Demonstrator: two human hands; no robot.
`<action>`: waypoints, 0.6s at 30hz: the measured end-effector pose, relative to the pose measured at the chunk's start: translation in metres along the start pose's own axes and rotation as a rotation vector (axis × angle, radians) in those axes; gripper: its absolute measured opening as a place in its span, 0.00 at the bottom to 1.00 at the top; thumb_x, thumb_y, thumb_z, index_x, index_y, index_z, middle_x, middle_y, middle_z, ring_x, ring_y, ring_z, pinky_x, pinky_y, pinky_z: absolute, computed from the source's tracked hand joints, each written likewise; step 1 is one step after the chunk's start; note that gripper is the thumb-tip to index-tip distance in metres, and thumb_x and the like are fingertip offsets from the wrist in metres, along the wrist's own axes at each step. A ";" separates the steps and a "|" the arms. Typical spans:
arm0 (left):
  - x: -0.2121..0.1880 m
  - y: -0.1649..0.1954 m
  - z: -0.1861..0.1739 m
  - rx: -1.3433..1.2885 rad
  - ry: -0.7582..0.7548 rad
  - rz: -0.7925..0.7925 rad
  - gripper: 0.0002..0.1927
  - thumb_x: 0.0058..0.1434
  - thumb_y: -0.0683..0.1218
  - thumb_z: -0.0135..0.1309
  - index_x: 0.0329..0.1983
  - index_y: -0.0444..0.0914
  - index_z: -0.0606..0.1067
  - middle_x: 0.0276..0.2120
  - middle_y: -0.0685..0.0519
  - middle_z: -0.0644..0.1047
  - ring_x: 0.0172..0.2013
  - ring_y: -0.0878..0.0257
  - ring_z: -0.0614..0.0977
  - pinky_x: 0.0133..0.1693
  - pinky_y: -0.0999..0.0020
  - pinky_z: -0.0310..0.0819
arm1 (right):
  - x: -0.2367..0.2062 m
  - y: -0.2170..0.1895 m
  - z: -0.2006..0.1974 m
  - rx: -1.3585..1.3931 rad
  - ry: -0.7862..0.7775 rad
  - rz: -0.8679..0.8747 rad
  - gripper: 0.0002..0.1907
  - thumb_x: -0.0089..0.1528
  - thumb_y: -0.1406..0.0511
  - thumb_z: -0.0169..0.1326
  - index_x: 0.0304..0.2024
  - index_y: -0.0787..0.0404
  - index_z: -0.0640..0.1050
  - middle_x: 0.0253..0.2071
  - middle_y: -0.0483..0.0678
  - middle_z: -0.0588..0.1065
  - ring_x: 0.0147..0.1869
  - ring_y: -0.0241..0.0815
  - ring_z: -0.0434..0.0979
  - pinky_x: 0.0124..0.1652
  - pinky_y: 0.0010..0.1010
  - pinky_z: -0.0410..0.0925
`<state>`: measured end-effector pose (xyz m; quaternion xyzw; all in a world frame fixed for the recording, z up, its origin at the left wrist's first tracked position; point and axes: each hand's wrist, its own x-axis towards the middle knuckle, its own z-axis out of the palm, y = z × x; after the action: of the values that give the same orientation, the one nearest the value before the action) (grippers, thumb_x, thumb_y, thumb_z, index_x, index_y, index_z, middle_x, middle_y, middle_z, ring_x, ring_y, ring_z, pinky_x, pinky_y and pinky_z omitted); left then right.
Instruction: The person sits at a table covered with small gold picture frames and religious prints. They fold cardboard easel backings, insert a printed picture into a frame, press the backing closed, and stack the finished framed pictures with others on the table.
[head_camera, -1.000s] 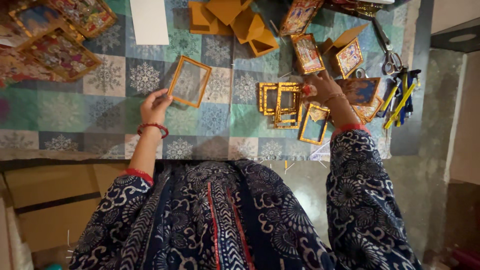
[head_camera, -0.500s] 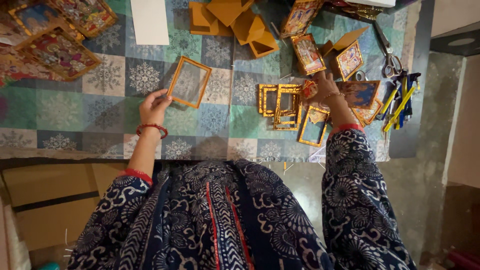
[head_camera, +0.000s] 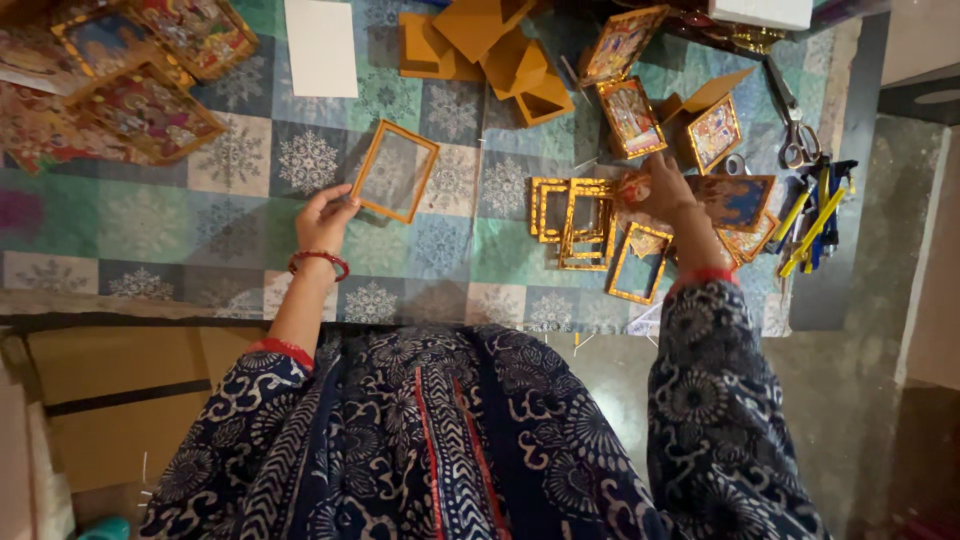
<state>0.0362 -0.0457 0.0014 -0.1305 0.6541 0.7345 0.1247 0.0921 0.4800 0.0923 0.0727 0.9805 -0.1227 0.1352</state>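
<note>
My left hand (head_camera: 322, 222) holds an empty orange frame with a clear pane (head_camera: 393, 171) by its lower left corner, just above the patterned blue and green cloth (head_camera: 200, 240). My right hand (head_camera: 660, 195) reaches over a pile of gold empty frames (head_camera: 575, 220) and closes on a small colourful picture (head_camera: 634, 188) at the pile's right edge. Another gold frame (head_camera: 638, 262) lies below that wrist.
Orange backing pieces (head_camera: 500, 50) and framed colourful pictures (head_camera: 628, 115) lie at the far middle. More large pictures (head_camera: 150, 105) sit far left, beside a white sheet (head_camera: 321, 45). Scissors (head_camera: 795, 125) and yellow-handled tools (head_camera: 810, 225) lie at the right. Cardboard (head_camera: 110, 390) lies near left.
My right hand has moved up from the loose frame to the right edge of the frame pile and taken a small picture. The left hand keeps the orange frame still.
</note>
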 end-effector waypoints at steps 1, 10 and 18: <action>0.000 -0.002 0.000 -0.009 0.003 -0.006 0.18 0.60 0.41 0.65 0.53 0.36 0.79 0.38 0.54 0.83 0.40 0.71 0.83 0.44 0.77 0.74 | -0.005 0.005 0.005 0.078 0.014 0.021 0.44 0.47 0.55 0.75 0.56 0.63 0.66 0.52 0.64 0.73 0.59 0.67 0.72 0.54 0.52 0.68; 0.000 -0.025 0.021 0.196 0.056 0.124 0.17 0.58 0.46 0.68 0.50 0.38 0.81 0.34 0.53 0.83 0.34 0.69 0.81 0.37 0.73 0.73 | -0.049 -0.014 -0.025 0.255 0.549 0.055 0.16 0.66 0.68 0.59 0.56 0.61 0.73 0.43 0.60 0.79 0.46 0.61 0.81 0.41 0.48 0.72; -0.038 -0.009 0.032 0.703 0.075 0.346 0.21 0.55 0.53 0.69 0.49 0.42 0.80 0.41 0.50 0.83 0.41 0.56 0.83 0.42 0.60 0.76 | -0.039 -0.183 0.008 0.587 0.779 -0.212 0.22 0.64 0.73 0.62 0.59 0.60 0.71 0.38 0.50 0.75 0.39 0.41 0.78 0.38 0.33 0.72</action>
<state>0.0738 -0.0139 0.0104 0.0056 0.8822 0.4707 0.0119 0.0991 0.2984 0.1363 0.0483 0.8842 -0.3703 -0.2805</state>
